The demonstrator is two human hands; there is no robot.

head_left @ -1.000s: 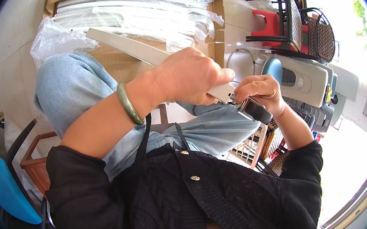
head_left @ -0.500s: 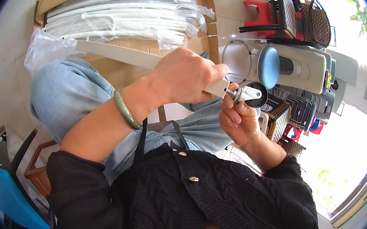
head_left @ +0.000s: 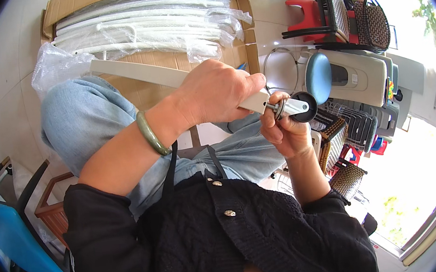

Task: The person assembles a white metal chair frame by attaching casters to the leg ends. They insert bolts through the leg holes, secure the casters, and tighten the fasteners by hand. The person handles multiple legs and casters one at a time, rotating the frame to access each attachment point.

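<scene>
My left hand is closed around a long off-white bar, which slants up to the left across my knee. The bar's near end sticks out past my fist and has a dark hole by its tip. In the fingers of my right hand is a caster with a black wheel and a shiny metal bracket. Its metal stem points left at the bar's end, by the hole. Whether the stem's tip is inside the hole, I cannot tell. A green bangle circles my left wrist.
Beyond my knees lies an open cardboard box with several white tubes in clear plastic wrap. A blue round-seated stool and stacked black chairs stand at right. A blue chair is at lower left.
The caster and the bar's near end have shifted slightly left, with both hands keeping their grip. My right forearm stands more upright.
</scene>
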